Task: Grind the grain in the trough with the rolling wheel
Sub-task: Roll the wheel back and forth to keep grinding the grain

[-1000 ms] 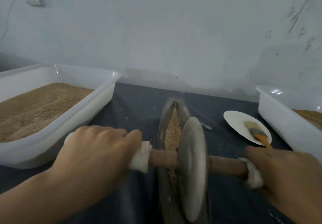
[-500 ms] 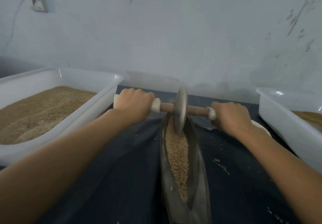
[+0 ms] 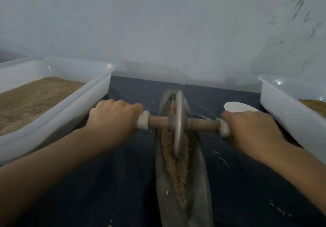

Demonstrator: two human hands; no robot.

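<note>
**Wheel standing in the trough**

Head view: the flat grey metal wheel (image 3: pixel 177 122) stands upright in the long, boat-shaped metal trough (image 3: pixel 199 170), on coarse brown grain (image 3: pixel 176 163). The left hand (image 3: pixel 112 120) and right hand (image 3: pixel 250 129) each clamp a white-wrapped end of the round wooden axle (image 3: pixel 202 124). A white plastic tub (image 3: pixel 74 106) of grain rests on the dark cloth-covered bench (image 3: pixel 105 182).

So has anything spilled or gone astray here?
Yes, a little: loose grains lie scattered on the dark cloth to the right of the trough, outside it. Otherwise nothing stands out.
</note>
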